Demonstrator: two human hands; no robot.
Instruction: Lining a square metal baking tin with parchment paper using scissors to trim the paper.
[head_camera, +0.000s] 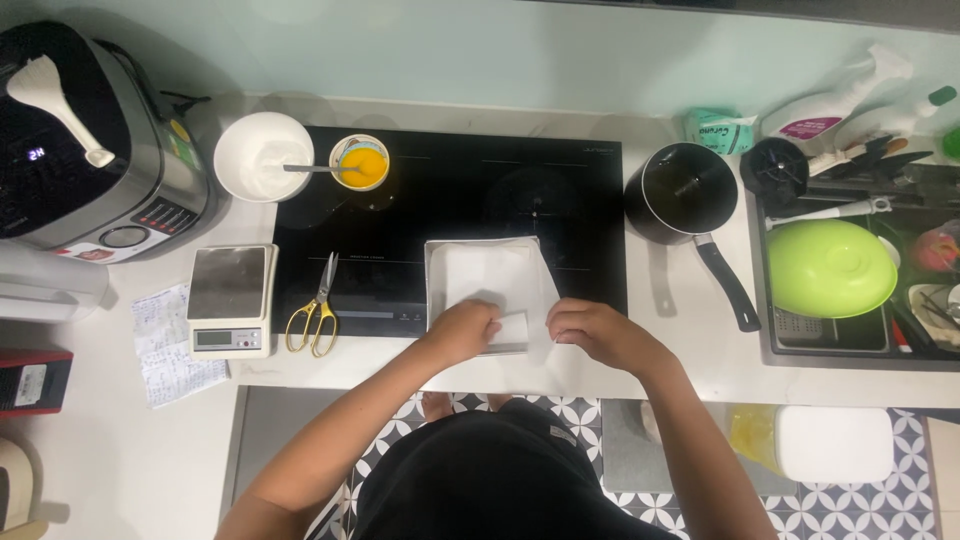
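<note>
A: Grip: left hand (463, 331) pressed flat inside the square tin (436, 290), fingers together on the white paper liner (490, 275); right hand (592, 334) pinching the liner's right edge.
B: Advice: crease corners firmly. Tin rigid metal on glossy black cooktop (560, 200); paper thin, matte.

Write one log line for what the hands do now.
left hand: pressing white paper into square tin | right hand: holding paper edge | scissors: idle
</note>
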